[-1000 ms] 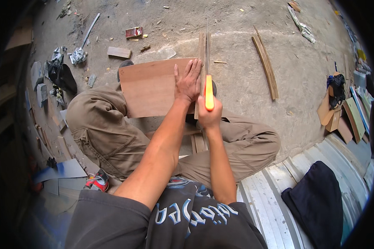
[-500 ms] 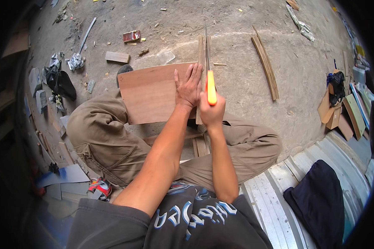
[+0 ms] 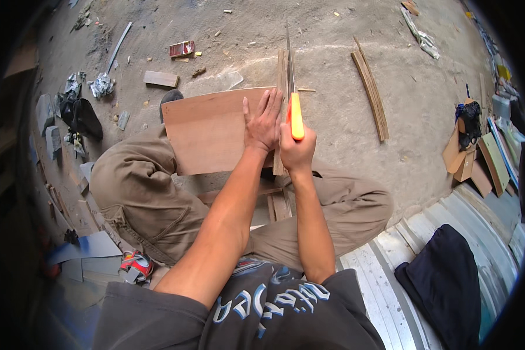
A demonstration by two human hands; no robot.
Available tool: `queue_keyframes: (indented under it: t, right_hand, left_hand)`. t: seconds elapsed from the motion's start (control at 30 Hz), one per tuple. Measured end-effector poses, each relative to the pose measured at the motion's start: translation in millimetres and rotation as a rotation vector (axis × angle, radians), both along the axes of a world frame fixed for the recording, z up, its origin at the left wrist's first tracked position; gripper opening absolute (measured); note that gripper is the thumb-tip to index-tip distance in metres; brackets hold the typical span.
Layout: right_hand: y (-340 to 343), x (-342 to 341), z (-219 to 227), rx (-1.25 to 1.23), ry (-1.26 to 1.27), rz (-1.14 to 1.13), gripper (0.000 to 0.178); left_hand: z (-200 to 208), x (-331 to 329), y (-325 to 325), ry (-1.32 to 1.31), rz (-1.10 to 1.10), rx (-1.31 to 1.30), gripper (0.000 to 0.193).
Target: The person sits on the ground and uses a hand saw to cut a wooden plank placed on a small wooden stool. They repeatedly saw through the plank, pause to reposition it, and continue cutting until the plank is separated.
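Note:
A thin reddish-brown wooden board (image 3: 207, 131) lies in front of me, its left part by my left knee. My left hand (image 3: 263, 121) rests on its right side, fingers stretched out and pointing away from me, at a narrow wooden strip (image 3: 280, 76) along the board's edge. My right hand (image 3: 298, 149) is wrapped round the orange and yellow handle of a handsaw (image 3: 297, 119). The saw's thin blade points away from me, seen nearly edge-on beside the strip's right side. Its teeth cannot be made out.
Two long wood strips (image 3: 370, 96) lie on the concrete floor at right. A wood block (image 3: 161, 79) and a small red box (image 3: 182, 49) are beyond the board. A red tape measure (image 3: 136, 267) sits at lower left, dark cloth (image 3: 443, 286) at lower right.
The saw and my right hand have shifted slightly away from me along the strip. My left hand stays pressed on the board.

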State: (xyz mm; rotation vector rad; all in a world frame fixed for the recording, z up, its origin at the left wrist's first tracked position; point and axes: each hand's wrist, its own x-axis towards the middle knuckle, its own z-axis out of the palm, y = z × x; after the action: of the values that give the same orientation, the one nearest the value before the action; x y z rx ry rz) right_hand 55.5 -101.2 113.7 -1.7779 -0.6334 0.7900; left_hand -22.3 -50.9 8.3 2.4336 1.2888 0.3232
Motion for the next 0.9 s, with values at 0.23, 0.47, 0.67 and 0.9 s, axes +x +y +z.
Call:
queue_keyframes:
  t: [0.23,0.47,0.67,0.9]
  right_hand:
    - [-188,-66,80,-0.105,-0.083,0.181,0.011]
    - [-16,-8,5,0.008,-0.056,0.035,0.021]
    - [-112,-47,49,-0.033,-0.062,0.155,0.018]
    - [-106,-38,50,-0.046,-0.073,0.137,0.020]
  left_hand:
    - [6,1,3,-0.036,0.007,-0.033,0.062]
    - [6,1,3,-0.025,-0.021,-0.014,0.065]
    - [-1,-7,1,-0.004,0.027,-0.010,0.068]
    - [4,-6,2,-0.011,0.018,-0.017,0.067]
